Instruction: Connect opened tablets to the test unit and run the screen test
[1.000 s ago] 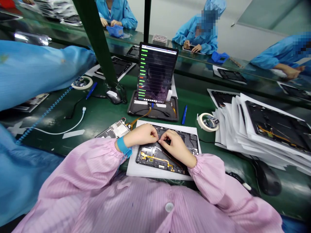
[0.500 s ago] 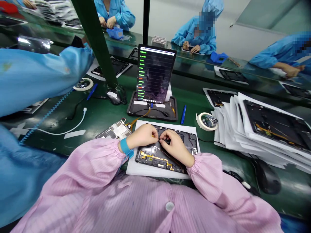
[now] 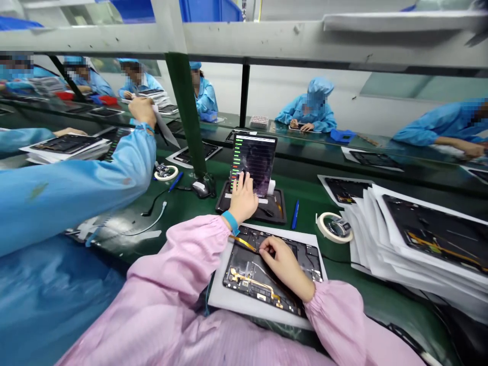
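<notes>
An opened tablet back point(image 3: 267, 272) with black parts and orange flex cables lies on a white sheet in front of me. My right hand point(image 3: 284, 264) rests on it, fingertips pinched down on the end of a flex cable point(image 3: 244, 243) near the upper middle. My left hand point(image 3: 242, 198) reaches forward, fingers stretched, touching the lower left of an upright tablet screen point(image 3: 252, 163) that shows green text lines. That tablet stands in a black tray point(image 3: 274, 211).
A tape roll point(image 3: 333, 226) and blue pen point(image 3: 295, 214) lie right of the tray. A stack of tablet backs on white sheets point(image 3: 419, 229) fills the right. A neighbour's blue sleeve point(image 3: 76, 183) crosses the left. A mouse point(image 3: 201, 189), white cable and second tape roll point(image 3: 166, 173) lie left.
My left hand left the opened tablet and reached forward to the upright screen. My head lifted, so more of the room shows. My right hand stays on the flex cable.
</notes>
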Tool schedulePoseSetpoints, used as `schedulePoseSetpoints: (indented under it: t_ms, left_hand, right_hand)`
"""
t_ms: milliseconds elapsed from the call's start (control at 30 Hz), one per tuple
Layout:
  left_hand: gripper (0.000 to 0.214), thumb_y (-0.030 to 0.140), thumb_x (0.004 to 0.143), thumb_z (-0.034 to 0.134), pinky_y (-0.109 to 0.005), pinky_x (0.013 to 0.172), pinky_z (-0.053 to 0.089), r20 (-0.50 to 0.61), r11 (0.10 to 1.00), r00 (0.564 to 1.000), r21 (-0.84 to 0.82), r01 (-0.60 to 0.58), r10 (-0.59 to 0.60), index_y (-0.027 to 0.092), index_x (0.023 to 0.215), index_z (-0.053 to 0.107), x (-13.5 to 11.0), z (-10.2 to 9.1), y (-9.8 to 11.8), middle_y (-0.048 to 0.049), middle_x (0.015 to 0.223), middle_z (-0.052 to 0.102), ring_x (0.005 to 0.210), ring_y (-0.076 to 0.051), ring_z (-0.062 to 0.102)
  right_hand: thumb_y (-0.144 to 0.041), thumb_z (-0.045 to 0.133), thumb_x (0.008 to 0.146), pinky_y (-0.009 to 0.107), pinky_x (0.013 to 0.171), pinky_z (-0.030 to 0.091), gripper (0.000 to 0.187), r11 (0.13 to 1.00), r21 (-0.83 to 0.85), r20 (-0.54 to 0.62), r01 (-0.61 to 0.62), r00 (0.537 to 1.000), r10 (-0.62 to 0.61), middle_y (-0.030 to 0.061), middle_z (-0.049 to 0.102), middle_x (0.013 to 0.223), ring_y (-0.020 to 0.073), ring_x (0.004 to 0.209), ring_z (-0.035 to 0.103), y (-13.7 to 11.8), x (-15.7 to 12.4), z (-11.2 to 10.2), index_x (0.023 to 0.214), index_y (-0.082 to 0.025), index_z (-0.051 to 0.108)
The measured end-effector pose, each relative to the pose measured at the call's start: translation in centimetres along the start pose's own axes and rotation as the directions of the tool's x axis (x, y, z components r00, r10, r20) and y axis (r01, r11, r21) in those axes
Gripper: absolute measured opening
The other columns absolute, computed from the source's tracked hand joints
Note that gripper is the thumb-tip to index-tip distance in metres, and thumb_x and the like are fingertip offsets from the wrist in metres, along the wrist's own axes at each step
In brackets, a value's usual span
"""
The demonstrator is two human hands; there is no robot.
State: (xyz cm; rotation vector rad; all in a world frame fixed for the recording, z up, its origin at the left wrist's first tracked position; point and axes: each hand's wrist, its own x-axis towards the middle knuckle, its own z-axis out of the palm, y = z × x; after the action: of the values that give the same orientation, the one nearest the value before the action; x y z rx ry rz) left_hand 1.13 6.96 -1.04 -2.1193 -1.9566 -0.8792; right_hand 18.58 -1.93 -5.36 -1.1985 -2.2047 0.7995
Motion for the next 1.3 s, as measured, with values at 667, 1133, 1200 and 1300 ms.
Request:
schedulePoseSetpoints:
  t_ms: [667, 1133, 1200, 1300]
  left_hand:
    - [0.018, 0.026, 0.088, 0.05, -0.034, 0.082, 0.046, 0.347, 0.965, 0.908, -0.197, -0.173, 0.234, 0.017, 0.091, 0.065, -5.8, -0.4, 6.6, -0.0076, 0.093, 0.066, 0.093, -0.023, 0.057]
    - [0.027, 0.036, 0.092, 0.046, -0.035, 0.077, 0.042, 0.437, 0.917, 0.807, -0.216, -0.335, 0.397, 0.015, 0.083, 0.06, -6.6, 2.4, 6.5, -0.0089, 0.084, 0.061, 0.084, -0.023, 0.055]
    - [0.029, 0.035, 0.093, 0.044, -0.035, 0.079, 0.042, 0.423, 0.916, 0.813, -0.231, -0.329, 0.399, 0.015, 0.081, 0.061, -6.7, 2.5, 6.4, -0.0089, 0.085, 0.061, 0.084, -0.023, 0.054]
    - [0.032, 0.035, 0.094, 0.041, -0.034, 0.077, 0.042, 0.434, 0.913, 0.812, -0.296, -0.282, 0.392, 0.015, 0.08, 0.061, -6.8, 2.6, 6.3, -0.0082, 0.084, 0.061, 0.082, -0.021, 0.055]
  right_hand:
    - [-0.022, 0.06, 0.081, 0.031, 0.066, 0.04, 0.002, 0.855, -0.517, 0.134, -0.04, 0.983, 0.127, 0.0052, 0.066, 0.083, 0.0212, 0.075, 0.059, -3.8, -4.5, -9.4, 0.08, -0.02, 0.06]
    - [-0.03, 0.049, 0.089, 0.027, 0.063, 0.044, 0.018, 0.933, -0.112, -0.069, -0.342, 0.939, 0.336, 0.0034, 0.062, 0.084, 0.0143, 0.069, 0.056, 4.9, -13.9, -12.3, 0.093, -0.02, 0.063]
    - [-0.036, 0.046, 0.091, 0.027, 0.061, 0.045, 0.029, 0.926, 0.043, -0.144, -0.375, 0.915, 0.377, 0.0037, 0.063, 0.082, 0.0138, 0.066, 0.056, 5.1, -13.6, -12.2, 0.105, -0.018, 0.063]
    - [-0.036, 0.047, 0.092, 0.028, 0.065, 0.047, 0.03, 0.936, 0.073, -0.071, -0.343, 0.935, 0.348, 0.002, 0.063, 0.075, 0.0142, 0.067, 0.057, 5.2, -13.2, -11.6, 0.106, -0.019, 0.067]
